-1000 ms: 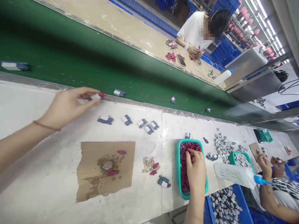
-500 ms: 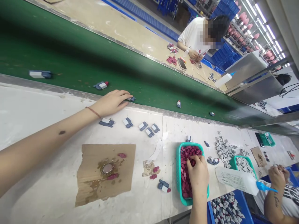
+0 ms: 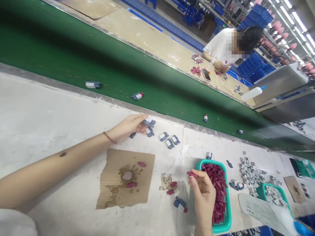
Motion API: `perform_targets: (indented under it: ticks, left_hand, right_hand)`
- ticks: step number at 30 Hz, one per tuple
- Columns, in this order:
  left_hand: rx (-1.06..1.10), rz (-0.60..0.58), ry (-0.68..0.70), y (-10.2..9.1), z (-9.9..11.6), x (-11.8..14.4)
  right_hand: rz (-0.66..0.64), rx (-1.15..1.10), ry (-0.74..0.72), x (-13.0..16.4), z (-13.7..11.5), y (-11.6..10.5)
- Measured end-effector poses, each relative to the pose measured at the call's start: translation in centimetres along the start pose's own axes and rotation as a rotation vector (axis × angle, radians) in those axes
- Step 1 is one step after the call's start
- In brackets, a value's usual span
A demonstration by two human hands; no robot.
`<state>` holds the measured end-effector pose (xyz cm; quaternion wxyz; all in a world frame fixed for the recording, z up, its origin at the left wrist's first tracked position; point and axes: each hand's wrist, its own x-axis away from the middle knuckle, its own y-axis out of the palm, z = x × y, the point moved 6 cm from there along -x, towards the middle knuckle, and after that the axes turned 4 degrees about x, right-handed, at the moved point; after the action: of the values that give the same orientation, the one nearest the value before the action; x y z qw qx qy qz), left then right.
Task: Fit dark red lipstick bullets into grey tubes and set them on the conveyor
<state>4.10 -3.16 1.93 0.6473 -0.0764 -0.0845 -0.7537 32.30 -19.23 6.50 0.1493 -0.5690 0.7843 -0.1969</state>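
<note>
Now, red piece (image 3: 191, 174) in right hand (image 3: 203, 193) grip — beside teal basket (image 3: 222, 226).

A green conveyor belt (image 3: 73, 49), a teal basket (image 3: 227, 223) of dark red pieces (image 3: 218, 183), blue-grey-and-white clips (image 3: 169, 141).

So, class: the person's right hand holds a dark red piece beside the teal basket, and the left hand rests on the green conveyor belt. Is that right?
Not quite. In the head view the left hand is on the white table, touching grey-and-white parts, short of the green conveyor belt. The right hand does hold a dark red piece beside the teal basket.
</note>
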Motion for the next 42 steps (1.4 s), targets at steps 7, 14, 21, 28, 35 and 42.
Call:
perform_targets:
  ticks: [7,14,21,28,35,42]
  left_hand:
    - [0.620,0.041,-0.332,-2.5,-0.3,6.9]
    - [0.470,0.066,-0.376,-3.9,-2.7,11.3]
    - [0.275,0.094,-0.273,-4.4,-4.2,14.0]
    - [0.305,0.128,-0.209,-3.5,-4.7,15.2]
    - [0.368,-0.048,-0.145,-1.1,-3.9,16.9]
    - [0.574,-0.145,-0.231,0.3,-3.8,17.2]
  right_hand:
    - [-0.487,0.108,-0.238,1.9,-3.2,9.5]
    - [-0.685,0.235,-0.624,3.9,-5.8,15.0]
    - [-0.696,0.362,-0.739,4.6,-5.9,16.4]
    - [-0.637,0.213,-0.589,3.6,-5.6,14.9]
    - [-0.540,-0.100,-0.198,2.4,-5.1,13.2]
    - [-0.597,-0.223,-0.263,2.3,-7.2,12.9]
